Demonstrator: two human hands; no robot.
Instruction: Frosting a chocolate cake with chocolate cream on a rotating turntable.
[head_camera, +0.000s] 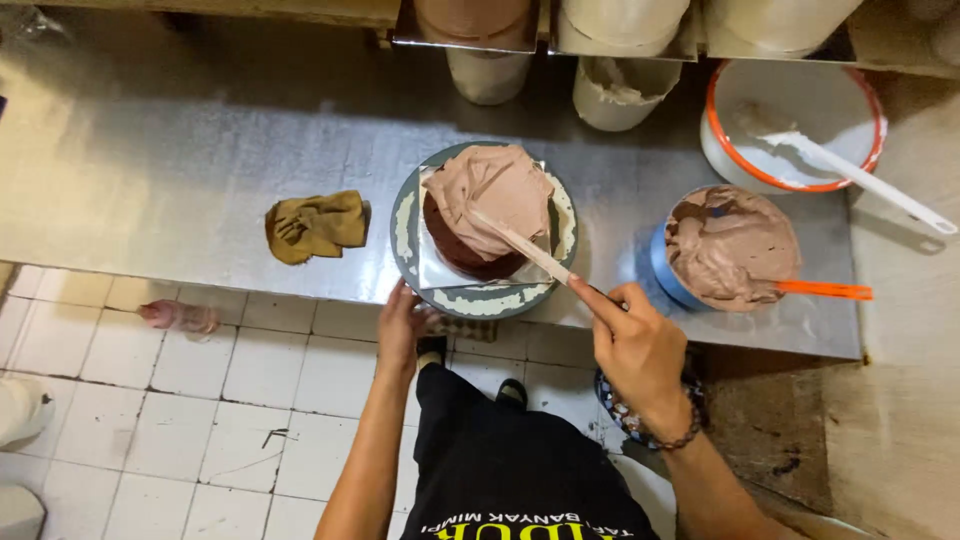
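the right hand (640, 350) has its fingers clamped on the spatula (522, 244), which points toward 10 o'clock onto the cake (487, 208). the left hand (402, 325), fingers together, touches the turntable (480, 298) at 6 o'clock.

- The cake (487, 205) sits on a turntable (484, 297) at the front edge of the worktop (180, 140).
- A crumpled cloth (316, 226) lies to its left.
- A bowl of cream (728, 247) stands to its right, a spatula (824, 290) in it.
- Behind that bowl is a larger bowl (792, 122) with a scraper (862, 180).
- The left hand (402, 327) touches the turntable's near rim.
- The right hand (636, 343) holds a palette knife (522, 245) lying on the cake.
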